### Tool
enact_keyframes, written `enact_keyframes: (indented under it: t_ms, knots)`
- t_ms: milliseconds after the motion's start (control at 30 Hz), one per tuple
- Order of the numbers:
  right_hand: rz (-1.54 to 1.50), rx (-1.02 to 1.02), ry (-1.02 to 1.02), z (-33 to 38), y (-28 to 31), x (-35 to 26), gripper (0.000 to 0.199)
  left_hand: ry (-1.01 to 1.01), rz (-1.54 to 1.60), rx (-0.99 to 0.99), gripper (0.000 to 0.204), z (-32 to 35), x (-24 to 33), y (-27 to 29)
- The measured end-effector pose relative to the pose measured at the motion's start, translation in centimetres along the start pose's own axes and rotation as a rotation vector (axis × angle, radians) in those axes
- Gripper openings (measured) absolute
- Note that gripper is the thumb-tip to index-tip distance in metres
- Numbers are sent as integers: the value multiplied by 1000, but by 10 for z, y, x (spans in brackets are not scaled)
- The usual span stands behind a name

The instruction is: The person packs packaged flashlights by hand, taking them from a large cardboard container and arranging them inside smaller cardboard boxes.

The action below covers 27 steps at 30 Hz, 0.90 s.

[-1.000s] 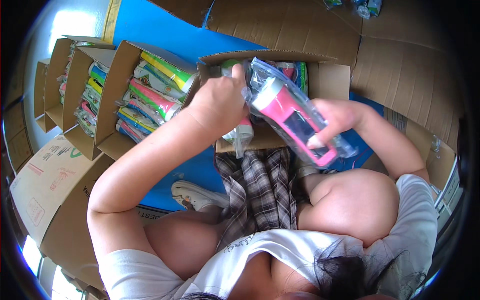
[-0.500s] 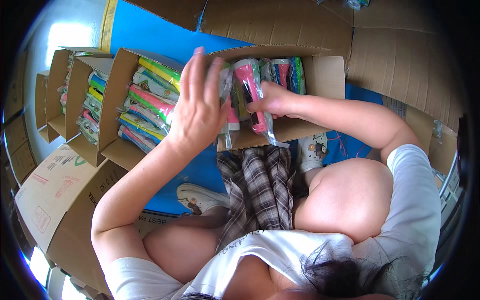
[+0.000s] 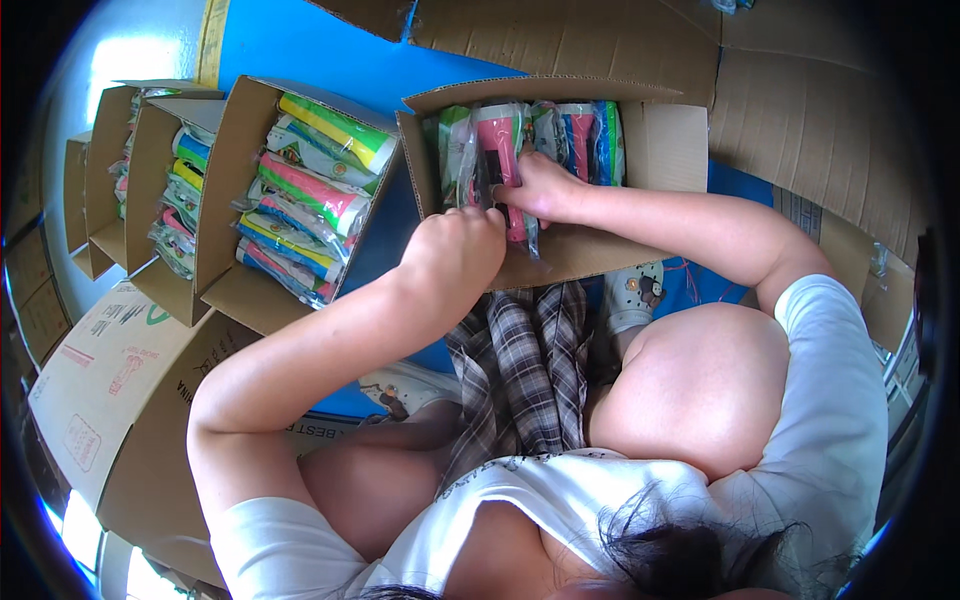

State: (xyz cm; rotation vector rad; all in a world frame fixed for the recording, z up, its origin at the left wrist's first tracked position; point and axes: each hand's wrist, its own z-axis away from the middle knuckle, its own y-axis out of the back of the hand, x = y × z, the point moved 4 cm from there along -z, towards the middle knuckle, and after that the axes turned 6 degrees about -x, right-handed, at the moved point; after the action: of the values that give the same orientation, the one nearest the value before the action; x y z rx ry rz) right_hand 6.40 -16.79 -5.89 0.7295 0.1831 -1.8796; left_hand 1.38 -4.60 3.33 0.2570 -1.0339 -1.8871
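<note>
Straight ahead of me stands an open cardboard box (image 3: 585, 262), partly filled with bagged items. My right hand (image 3: 548, 190) is closed around a pink flashlight (image 3: 497, 135) wrapped in clear plastic, its wide end pointing away from me inside the box. My left hand (image 3: 455, 250) is curled at the box's near left corner, close to the flashlight's lower end. Its fingertips are hidden, so what they hold cannot be made out. Another pink bagged flashlight (image 3: 578, 125) lies to the right of my right hand, and green-white packaging (image 3: 453, 140) shows at the left wall.
On the left, another open box (image 3: 228, 180) holds several colourful bagged flashlights (image 3: 318, 200); more filled boxes stand behind it. A closed-looking printed carton (image 3: 95, 390) sits at lower left. Large cardboard panels (image 3: 800, 140) cover the far right. Blue flooring (image 3: 290, 45) shows between the boxes.
My left hand has come down toward me and to the right, from raised with fingers stretched to curled at the box corner. The pink flashlight sits slightly farther right and deeper in the box.
</note>
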Motion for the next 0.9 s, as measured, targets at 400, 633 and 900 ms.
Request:
enact_keyframes:
  t_ms: [400,633,900]
  knots:
    - [-221,-199,122,11,7,0,41,-165,-139,-244,15,-36,22,-9]
    - [-356,-207,-2,18,12,1,44,0,613,878,73,36,-53,41]
    - [-291,-26,206,-10,35,-13,51,41,1107,685,82,61,-18,18]
